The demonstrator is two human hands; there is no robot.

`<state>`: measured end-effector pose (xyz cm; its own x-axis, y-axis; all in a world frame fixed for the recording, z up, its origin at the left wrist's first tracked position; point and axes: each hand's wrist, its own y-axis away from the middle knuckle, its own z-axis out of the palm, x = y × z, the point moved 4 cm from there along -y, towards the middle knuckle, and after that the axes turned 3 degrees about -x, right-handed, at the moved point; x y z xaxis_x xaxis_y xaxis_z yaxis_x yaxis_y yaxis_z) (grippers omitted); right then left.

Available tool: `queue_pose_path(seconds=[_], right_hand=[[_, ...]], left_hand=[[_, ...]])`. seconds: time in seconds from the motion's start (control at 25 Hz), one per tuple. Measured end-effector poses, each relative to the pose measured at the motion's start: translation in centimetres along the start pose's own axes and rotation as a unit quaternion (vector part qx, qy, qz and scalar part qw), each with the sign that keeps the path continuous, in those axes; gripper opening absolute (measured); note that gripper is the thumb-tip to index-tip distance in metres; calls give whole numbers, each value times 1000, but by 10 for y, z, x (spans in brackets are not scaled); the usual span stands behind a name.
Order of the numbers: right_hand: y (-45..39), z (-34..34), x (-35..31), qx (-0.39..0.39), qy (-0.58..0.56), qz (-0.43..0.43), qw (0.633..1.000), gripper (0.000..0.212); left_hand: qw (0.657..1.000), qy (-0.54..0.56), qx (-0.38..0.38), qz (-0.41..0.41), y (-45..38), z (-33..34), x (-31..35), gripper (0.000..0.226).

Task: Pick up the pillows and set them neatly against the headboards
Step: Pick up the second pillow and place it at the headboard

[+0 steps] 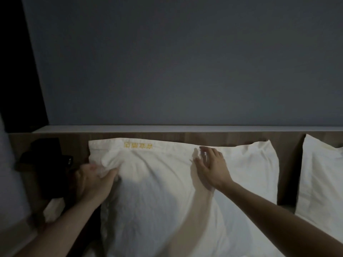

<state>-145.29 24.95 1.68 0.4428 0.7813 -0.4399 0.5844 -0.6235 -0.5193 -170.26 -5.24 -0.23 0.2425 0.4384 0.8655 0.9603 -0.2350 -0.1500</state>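
Left hand (92, 178) pinching pillow (167, 191) fabric, right hand (210, 166) flat, fingers spread

Second pillow (321, 180) cut off right; embroidery (138, 145) unreadable

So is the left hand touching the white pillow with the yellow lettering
Touching. The head view shows the left hand pinching a bunched fold of the white fabric pillow with yellow lettering near its upper left corner.

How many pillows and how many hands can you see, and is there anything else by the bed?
White fabric pillows: 2, a big one with yellow stitched lettering and one at the right edge
Bare hands: 2, left hand pinching the big pillow's cover, right hand open over it
Dark object on the wooden side ledge: 1, too dim to identify
Total: 5
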Motion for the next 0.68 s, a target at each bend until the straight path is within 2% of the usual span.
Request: queue_pose_path(seconds=[0.08, 0.16, 0.2, 0.24, 0.28, 0.4, 0.48, 0.56, 0.68], right_hand=[[9, 15, -3, -28, 23, -12, 999, 44], [13, 27, 0, -19, 54, -28, 998, 26], [13, 31, 1, -4, 47, -25, 999, 15], [13, 31, -1, 13, 31, -16, 999, 15], [12, 32, -5, 36, 13, -11, 999, 24], [10, 22, -13, 109, -53, 3, 993, 45], [11, 15, -10, 145, -78, 0, 986, 41], [9, 18, -6, 129, -85, -3, 988, 37], [15, 35, -8, 65, -27, -23, 997, 43]], left_hand=[[992, 62, -95, -57, 0, 15, -22, 66], [971, 87, -212, -65, 3, 33, -39, 60], [966, 81, -239, -48, 4, 40, -45, 53], [970, 66, -232, -16, 3, 42, -48, 42], [977, 48, -206, 18, -1, 42, -51, 33], [984, 33, -160, 76, -8, 32, -51, 37], [980, 60, -169, 89, -10, 27, -51, 33], [977, 57, -191, 79, -8, 28, -55, 31], [980, -17, -192, 47, -9, 34, -71, 36]])
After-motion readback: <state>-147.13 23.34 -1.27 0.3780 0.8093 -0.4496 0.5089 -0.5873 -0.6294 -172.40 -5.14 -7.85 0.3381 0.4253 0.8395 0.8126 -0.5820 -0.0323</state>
